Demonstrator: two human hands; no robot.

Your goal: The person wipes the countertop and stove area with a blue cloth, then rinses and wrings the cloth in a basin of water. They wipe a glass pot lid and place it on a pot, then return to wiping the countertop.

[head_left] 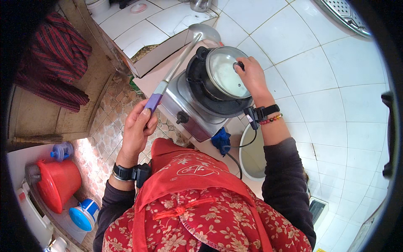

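One ladle (176,66) gripped by left hand (137,126) | right hand (253,79) pinching lid knob (239,66) – partly covered | pot (211,88) contents indistinct

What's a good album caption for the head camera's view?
Left hand holding a ladle, right hand gripping the knob of a lid over a pot on the stove.

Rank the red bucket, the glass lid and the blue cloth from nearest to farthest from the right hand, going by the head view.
1. Glass lid: nearest, its top grasped by the right hand.
2. Blue cloth: lower in the view, beside the stove.
3. Red bucket: farthest, at the lower left.
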